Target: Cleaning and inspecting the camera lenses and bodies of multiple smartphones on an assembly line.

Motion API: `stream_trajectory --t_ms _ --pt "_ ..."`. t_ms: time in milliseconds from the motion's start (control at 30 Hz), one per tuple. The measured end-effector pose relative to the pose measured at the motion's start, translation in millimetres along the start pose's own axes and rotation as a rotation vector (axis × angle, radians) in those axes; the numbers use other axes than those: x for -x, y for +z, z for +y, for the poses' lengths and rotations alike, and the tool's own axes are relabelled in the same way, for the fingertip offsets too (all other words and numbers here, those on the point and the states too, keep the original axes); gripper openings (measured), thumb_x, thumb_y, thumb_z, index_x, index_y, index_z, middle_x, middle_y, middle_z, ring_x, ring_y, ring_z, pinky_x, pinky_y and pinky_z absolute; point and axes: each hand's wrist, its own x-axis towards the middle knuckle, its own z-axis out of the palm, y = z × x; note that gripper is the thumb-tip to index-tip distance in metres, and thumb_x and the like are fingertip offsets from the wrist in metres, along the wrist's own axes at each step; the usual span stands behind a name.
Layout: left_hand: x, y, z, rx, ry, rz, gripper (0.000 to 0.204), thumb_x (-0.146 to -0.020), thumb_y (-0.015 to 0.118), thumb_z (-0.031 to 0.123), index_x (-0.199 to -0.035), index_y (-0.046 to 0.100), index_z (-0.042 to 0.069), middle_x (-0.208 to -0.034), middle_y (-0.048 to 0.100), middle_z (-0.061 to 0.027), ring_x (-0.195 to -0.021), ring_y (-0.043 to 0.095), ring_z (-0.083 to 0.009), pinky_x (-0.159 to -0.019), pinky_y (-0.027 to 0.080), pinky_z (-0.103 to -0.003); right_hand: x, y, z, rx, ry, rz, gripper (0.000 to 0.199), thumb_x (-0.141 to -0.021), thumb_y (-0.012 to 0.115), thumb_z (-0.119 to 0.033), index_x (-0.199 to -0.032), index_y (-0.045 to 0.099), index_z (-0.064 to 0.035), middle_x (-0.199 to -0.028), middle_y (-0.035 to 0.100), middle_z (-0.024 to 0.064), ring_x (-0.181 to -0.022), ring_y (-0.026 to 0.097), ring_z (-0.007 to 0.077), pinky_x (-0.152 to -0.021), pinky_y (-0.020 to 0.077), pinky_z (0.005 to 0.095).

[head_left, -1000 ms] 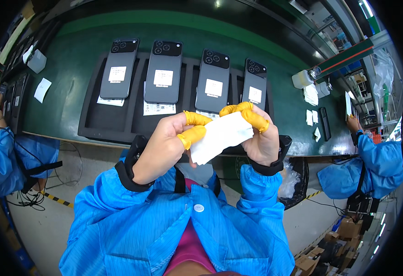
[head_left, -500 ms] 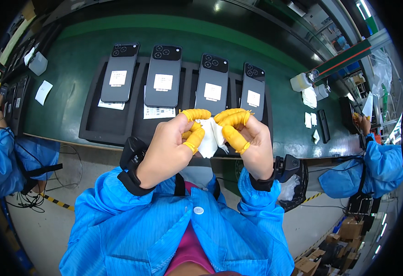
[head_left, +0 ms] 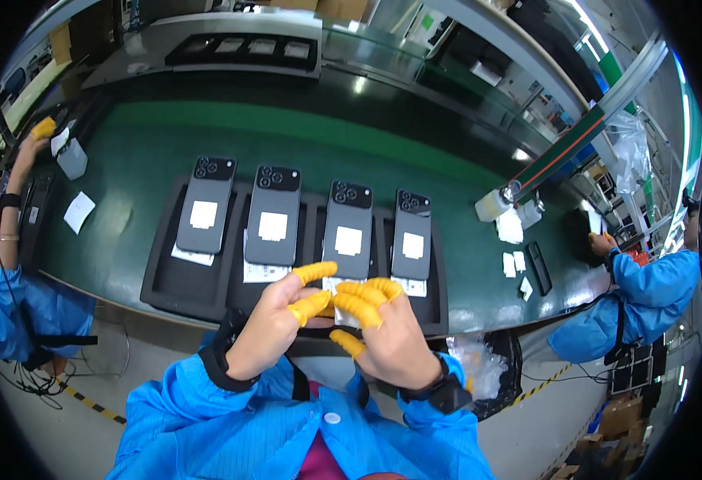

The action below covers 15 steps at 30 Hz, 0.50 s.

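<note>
My left hand (head_left: 271,324) and my right hand (head_left: 395,340) meet in front of the tray, with yellow finger cots on their fingertips. A white cloth (head_left: 344,318) is between them, mostly covered by the right fingers. My left index finger stretches forward above the thumb, while the other left fingers curl by the cloth. The right fingers bend over it, the thumb lower and apart. Beyond my hands, several grey phones lie camera side up in a black foam tray (head_left: 176,298): leftmost (head_left: 204,210), then (head_left: 273,220), then (head_left: 348,234), and rightmost (head_left: 412,240). Each bears a white label.
On the green bench (head_left: 127,232), bottles (head_left: 493,205), white cloths (head_left: 509,228) and a narrow black tray (head_left: 539,268) lie to the right. At left are a white paper (head_left: 79,212) and a container (head_left: 72,160). Co-workers in blue sleeves (head_left: 655,284) work on either side.
The view has tilted up, showing more of the far bench. My right hand has turned over the cloth, hiding most of it. The left co-worker's arm has reached forward.
</note>
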Motion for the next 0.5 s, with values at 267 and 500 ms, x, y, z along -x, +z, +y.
stream_trajectory --t_ms 267,500 --pt "1.6 -3.2 4.6 0.139 -0.048 -0.012 0.043 -0.099 0.048 0.014 -0.137 0.046 -0.007 -0.127 0.058 -0.0167 -0.119 0.057 -0.0232 -0.105 0.043 -0.033 16.9 12.4 4.4 0.164 -0.051 0.096 0.050 -0.075 0.069 -0.001 -0.124 0.058 0.0047 -0.120 0.060 0.0185 -0.111 0.056 0.0348 -0.092 0.0475 0.0463" --pt "-7.8 4.6 1.0 -0.123 -0.033 -0.069 0.047 -0.100 0.050 0.017 -0.141 0.040 -0.002 -0.121 0.060 -0.0138 -0.113 0.060 -0.0208 -0.090 0.052 -0.032 17.2 11.8 12.5 -0.185 0.302 0.354 0.044 -0.084 0.060 0.012 -0.127 0.054 0.0070 -0.108 0.065 0.0225 -0.090 0.066 0.0330 -0.080 0.0544 0.0337"
